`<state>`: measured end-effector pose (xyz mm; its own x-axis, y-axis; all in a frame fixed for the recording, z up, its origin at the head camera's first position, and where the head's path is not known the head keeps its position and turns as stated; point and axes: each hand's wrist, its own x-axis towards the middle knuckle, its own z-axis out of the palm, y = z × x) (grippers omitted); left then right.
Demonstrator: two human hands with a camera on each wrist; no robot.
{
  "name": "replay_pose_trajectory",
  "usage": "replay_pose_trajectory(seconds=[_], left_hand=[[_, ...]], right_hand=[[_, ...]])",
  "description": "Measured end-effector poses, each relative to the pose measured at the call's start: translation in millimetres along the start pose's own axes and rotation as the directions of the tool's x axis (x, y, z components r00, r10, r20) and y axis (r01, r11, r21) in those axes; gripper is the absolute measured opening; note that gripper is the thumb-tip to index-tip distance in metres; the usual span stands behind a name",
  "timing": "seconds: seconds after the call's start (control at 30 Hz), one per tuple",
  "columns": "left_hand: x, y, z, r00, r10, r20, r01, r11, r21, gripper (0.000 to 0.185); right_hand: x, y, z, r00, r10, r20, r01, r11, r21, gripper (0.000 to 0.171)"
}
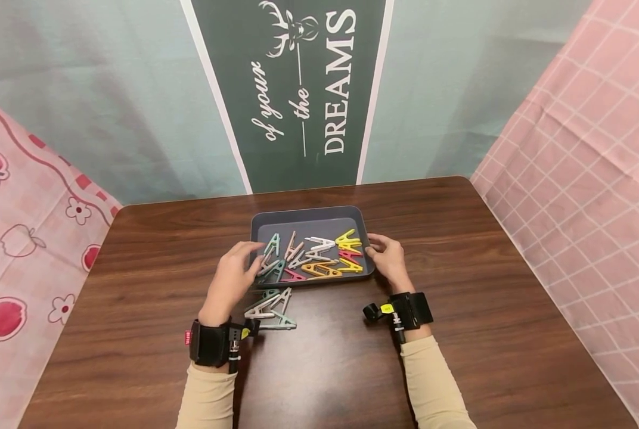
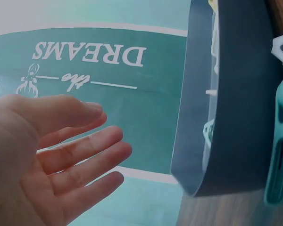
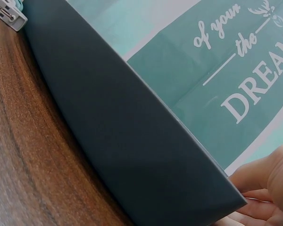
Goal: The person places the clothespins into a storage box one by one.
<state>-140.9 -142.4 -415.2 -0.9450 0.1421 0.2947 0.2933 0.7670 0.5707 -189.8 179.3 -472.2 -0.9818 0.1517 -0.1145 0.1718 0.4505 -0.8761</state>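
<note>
- The left hand (image 1: 232, 275) hovers over the clips (image 1: 311, 255), fingers relaxed, holding nothing.
- The right hand (image 1: 386, 257) grips the tray (image 1: 311, 213) edge.
- The clips look light, stiff; pinch at the legs.

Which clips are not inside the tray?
The little bunch of pale green and whitish clips lying on the brown table, just in front of the grey tray by the left hand. All the others lie inside the tray.

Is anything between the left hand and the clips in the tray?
Nothing visible is. The left hand hovers with fingers straight over the tray's near-left corner, right above the green clip there. The right hand rests on the tray's right rim, off to the side.
</note>
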Motion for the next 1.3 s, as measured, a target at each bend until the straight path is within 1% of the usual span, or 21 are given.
replay_pose_trajectory(seconds=[0.1, 0.2, 0.27, 0.43, 0.6, 0.73, 0.87, 0.97, 1.1, 1.17, 1.23, 1.3], left_hand=[[-1.1, -1.9, -4.7, 1.000, -0.011, 0.001, 0.011, 1.000, -0.008, 0.029], [-2.2, -4.9, -8.6, 0.999, -0.025, 0.019, 0.025, 1.000, -0.002, 0.029], [-3.6, -6.6, -10.9, 0.998, -0.038, 0.047, 0.037, 0.999, 0.008, 0.030], [-8.0, -10.6, -15.3, 0.992, -0.049, 0.115, 0.044, 0.998, 0.046, 0.030], [-10.9, -14.6, -16.2, 0.990, 0.002, 0.142, -0.010, 0.998, 0.059, 0.026], [-14.3, -16.2, -14.7, 0.985, 0.046, 0.167, -0.059, 0.996, 0.071, 0.024], [-17.9, -16.3, -13.5, 0.981, 0.067, 0.180, -0.083, 0.993, 0.083, 0.023], [-21.6, -15.8, -12.9, 0.973, 0.082, 0.215, -0.104, 0.990, 0.091, 0.023], [-27.0, -15.7, -12.1, 0.947, 0.099, 0.305, -0.132, 0.987, 0.091, 0.025], [-29.0, -15.6, -11.9, 0.937, 0.096, 0.336, -0.136, 0.986, 0.097, 0.025], [-30.2, -15.0, -12.4, 0.933, 0.089, 0.349, -0.135, 0.985, 0.108, 0.024], [-31.3, -13.5, -13.3, 0.933, 0.069, 0.353, -0.120, 0.985, 0.123, 0.023]], right_hand=[[-0.8, 0.1, 0.1, 1.000, 0.005, -0.005, -0.005, 1.000, 0.005, 0.038], [-0.9, 0.2, 0.3, 1.000, 0.002, -0.002, -0.002, 1.000, 0.005, 0.038], [-0.6, 0.2, 0.3, 1.000, 0.002, 0.000, -0.002, 1.000, 0.008, 0.038], [0.0, 0.4, 0.4, 1.000, 0.007, 0.005, -0.007, 1.000, 0.017, 0.039], [-0.4, 0.5, -0.1, 1.000, 0.013, 0.004, -0.013, 1.000, 0.017, 0.039], [-0.4, 0.1, -1.5, 1.000, 0.016, 0.004, -0.016, 1.000, 0.014, 0.039], [-0.3, -0.6, -2.3, 1.000, 0.020, 0.000, -0.020, 1.000, 0.020, 0.038], [-0.5, -1.1, -2.4, 1.000, 0.024, 0.006, -0.025, 1.000, 0.015, 0.038], [-0.1, -0.9, -1.7, 1.000, 0.013, 0.006, -0.013, 1.000, 0.008, 0.038], [0.4, -0.5, -1.4, 1.000, 0.004, 0.002, -0.004, 1.000, 0.010, 0.038], [0.7, -0.3, -1.0, 1.000, 0.004, 0.003, -0.004, 1.000, 0.015, 0.038], [0.9, -0.1, -0.8, 1.000, 0.000, 0.004, 0.000, 1.000, 0.014, 0.038]])
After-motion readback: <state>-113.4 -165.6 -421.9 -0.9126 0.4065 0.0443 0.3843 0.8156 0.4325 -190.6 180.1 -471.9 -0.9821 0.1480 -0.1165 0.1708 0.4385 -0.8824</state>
